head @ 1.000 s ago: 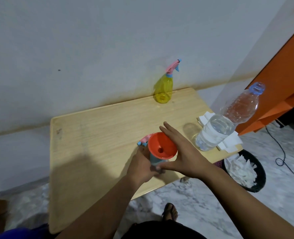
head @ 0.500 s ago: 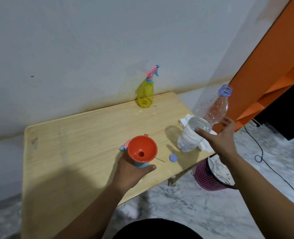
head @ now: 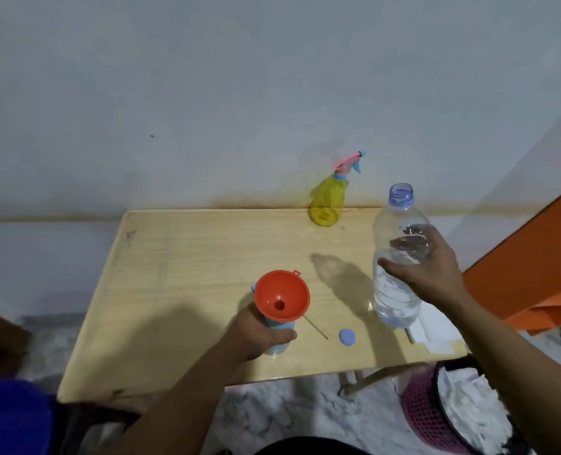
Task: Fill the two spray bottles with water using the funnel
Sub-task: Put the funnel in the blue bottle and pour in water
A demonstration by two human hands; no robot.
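An orange funnel (head: 282, 297) sits in the mouth of a light blue spray bottle (head: 277, 339) near the table's front edge. My left hand (head: 256, 333) grips that bottle's body below the funnel. My right hand (head: 430, 270) grips a clear plastic water bottle (head: 395, 257), uncapped and partly full, standing at the table's right side. Its blue cap (head: 347, 337) lies on the table between the two bottles. A yellow spray bottle (head: 328, 205) with a pink and blue trigger head stands at the back by the wall.
The wooden table (head: 190, 274) meets a white wall. A thin stick (head: 317, 328) lies beside the cap. White paper (head: 437, 333) lies at the table's right corner. A pink mesh bin (head: 437, 408) stands on the floor below, an orange cabinet (head: 542, 257) at right.
My right hand left the funnel, moved right and took hold of the water bottle. The view shifted, and the blue cap and stick came into sight.
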